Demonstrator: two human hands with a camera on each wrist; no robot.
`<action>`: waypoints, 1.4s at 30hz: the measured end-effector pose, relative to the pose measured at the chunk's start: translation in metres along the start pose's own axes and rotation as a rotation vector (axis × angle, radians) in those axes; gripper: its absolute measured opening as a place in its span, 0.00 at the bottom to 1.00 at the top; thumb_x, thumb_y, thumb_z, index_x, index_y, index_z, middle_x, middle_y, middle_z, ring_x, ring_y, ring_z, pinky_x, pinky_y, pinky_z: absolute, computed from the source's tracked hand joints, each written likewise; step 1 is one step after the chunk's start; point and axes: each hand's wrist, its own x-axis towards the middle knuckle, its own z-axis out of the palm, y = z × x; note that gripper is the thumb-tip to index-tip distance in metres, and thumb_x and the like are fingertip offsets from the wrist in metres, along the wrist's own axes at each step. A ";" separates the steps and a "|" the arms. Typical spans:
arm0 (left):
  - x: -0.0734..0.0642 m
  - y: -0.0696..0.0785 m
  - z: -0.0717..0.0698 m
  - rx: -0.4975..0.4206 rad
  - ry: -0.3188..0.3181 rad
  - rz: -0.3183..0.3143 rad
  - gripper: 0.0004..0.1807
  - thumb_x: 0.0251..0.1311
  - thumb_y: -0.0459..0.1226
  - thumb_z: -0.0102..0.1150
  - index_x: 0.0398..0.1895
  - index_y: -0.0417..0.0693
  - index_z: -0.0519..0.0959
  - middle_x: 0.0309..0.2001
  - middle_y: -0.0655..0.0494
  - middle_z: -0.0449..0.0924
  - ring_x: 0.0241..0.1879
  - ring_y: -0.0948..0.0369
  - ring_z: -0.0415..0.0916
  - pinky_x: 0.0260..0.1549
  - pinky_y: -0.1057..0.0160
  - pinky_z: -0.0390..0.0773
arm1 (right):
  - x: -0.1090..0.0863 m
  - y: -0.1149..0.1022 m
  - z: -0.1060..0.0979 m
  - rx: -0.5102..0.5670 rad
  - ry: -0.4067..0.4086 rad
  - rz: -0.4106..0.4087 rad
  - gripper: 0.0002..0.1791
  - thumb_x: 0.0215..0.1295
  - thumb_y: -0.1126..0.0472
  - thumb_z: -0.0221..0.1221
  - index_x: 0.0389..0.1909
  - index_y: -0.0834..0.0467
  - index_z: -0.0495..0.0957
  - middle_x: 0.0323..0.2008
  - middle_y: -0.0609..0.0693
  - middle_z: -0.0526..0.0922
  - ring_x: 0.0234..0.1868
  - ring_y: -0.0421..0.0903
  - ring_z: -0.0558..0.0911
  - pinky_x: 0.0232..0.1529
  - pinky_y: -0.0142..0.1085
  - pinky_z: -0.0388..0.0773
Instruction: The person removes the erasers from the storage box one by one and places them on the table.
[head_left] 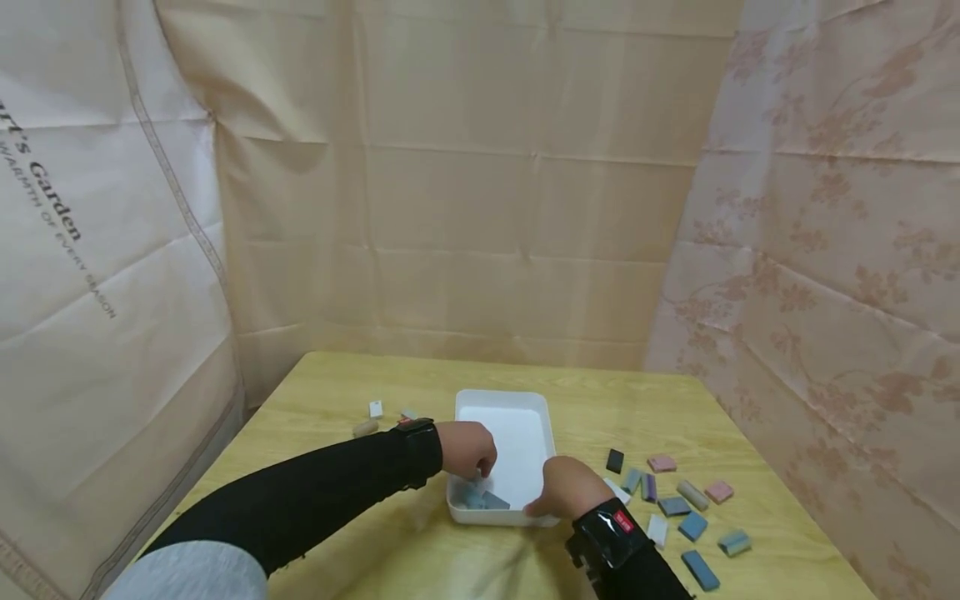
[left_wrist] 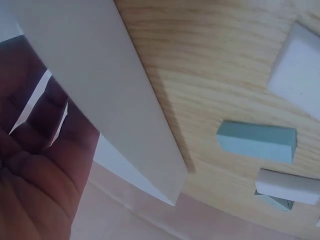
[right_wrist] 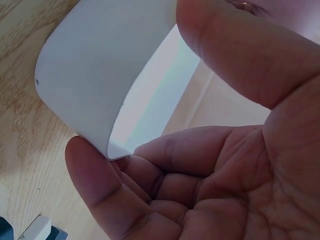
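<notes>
A white rectangular plastic box (head_left: 519,429) stands on the table. My left hand (head_left: 467,448) reaches over its left wall, fingers bent downward inside. Beneath those fingertips, in the near left corner, lie pale blue blocks (head_left: 474,498) and a grey-blue block (head_left: 496,501). In the left wrist view the palm (left_wrist: 35,195) shows bare, but the box wall hides the fingertips, so whether they pinch a block is unclear. My right hand (head_left: 567,487) grips the box's near right corner. In the right wrist view its thumb (right_wrist: 225,50) and fingers (right_wrist: 95,175) lie about the corner.
Several small blocks lie scattered right of the box, including a black one (head_left: 615,461), a pink one (head_left: 662,463) and a blue one (head_left: 701,570). Left of it are a white block (head_left: 376,409) and a tan cylinder (head_left: 365,428). Fabric curtains (head_left: 450,183) surround the table (head_left: 600,392).
</notes>
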 end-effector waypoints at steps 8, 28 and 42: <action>-0.009 0.008 0.010 0.022 -0.007 -0.003 0.13 0.63 0.29 0.69 0.43 0.57 0.91 0.37 0.66 0.87 0.36 0.69 0.76 0.40 0.72 0.77 | -0.005 0.000 0.013 0.011 -0.014 0.008 0.24 0.51 0.50 0.81 0.28 0.64 0.80 0.23 0.50 0.75 0.27 0.48 0.73 0.32 0.39 0.68; -0.040 -0.096 0.002 -0.065 0.235 -0.281 0.14 0.62 0.25 0.63 0.49 0.42 0.88 0.50 0.49 0.90 0.52 0.50 0.85 0.56 0.51 0.83 | 0.002 0.006 0.005 0.010 -0.015 -0.009 0.25 0.52 0.49 0.81 0.32 0.65 0.81 0.28 0.51 0.78 0.30 0.49 0.75 0.35 0.42 0.73; -0.027 -0.089 0.033 -0.080 0.159 -0.328 0.08 0.60 0.34 0.73 0.43 0.45 0.90 0.47 0.50 0.91 0.50 0.50 0.86 0.57 0.52 0.83 | 0.001 0.008 0.003 0.011 -0.027 0.000 0.25 0.53 0.48 0.80 0.30 0.64 0.80 0.27 0.51 0.78 0.29 0.49 0.75 0.33 0.40 0.71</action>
